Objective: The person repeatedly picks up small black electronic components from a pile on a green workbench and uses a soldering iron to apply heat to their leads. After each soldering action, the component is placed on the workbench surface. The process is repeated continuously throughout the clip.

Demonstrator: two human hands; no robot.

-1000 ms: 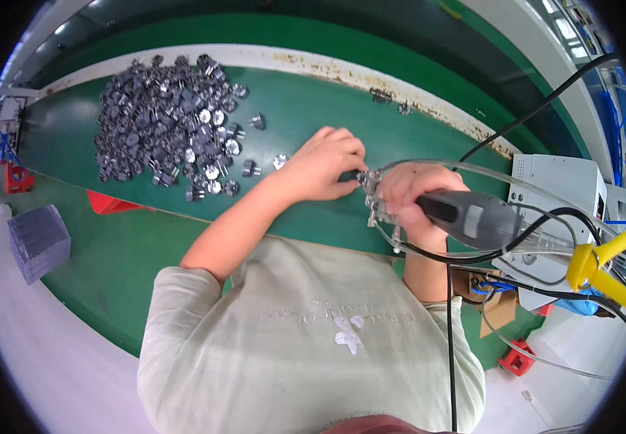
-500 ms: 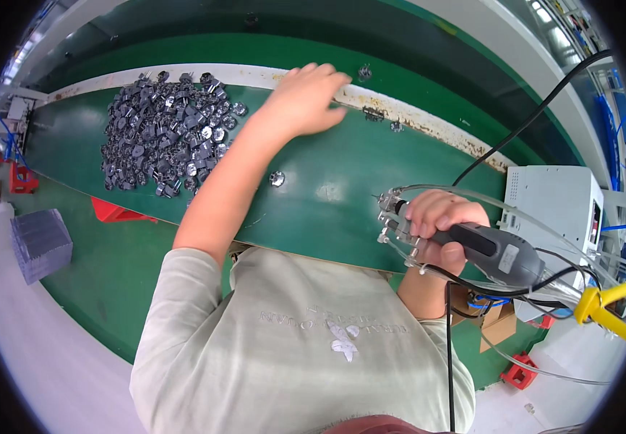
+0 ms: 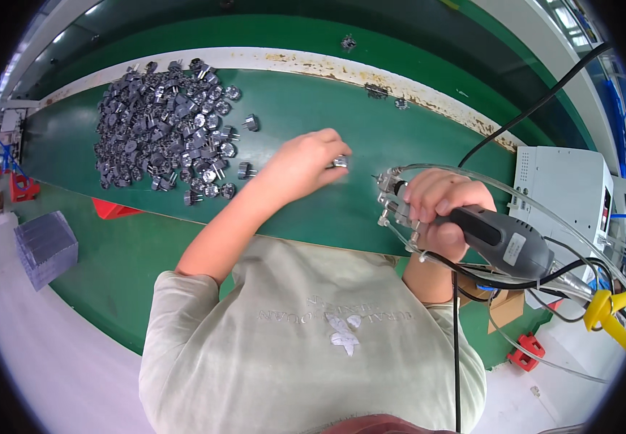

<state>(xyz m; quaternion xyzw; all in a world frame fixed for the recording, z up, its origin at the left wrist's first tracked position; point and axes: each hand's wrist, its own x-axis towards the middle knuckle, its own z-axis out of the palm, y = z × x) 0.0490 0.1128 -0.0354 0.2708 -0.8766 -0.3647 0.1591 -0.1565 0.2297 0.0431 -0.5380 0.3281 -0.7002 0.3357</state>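
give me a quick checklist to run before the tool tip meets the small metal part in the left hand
1. Part held: the left hand has a small metal part at its fingertips, over the green belt. ok
2. Tool held: the right hand is wrapped round the grey handheld power tool. ok
3. Tip lined up: the tool's metal head points toward the part, with a gap between them. not ok
4. Cables free: the black cable and clear tubing loop beside the right wrist; snagging cannot tell
5. Part facing: too small to read. cannot tell
6. Supply: the pile of metal parts lies beyond the left hand. ok
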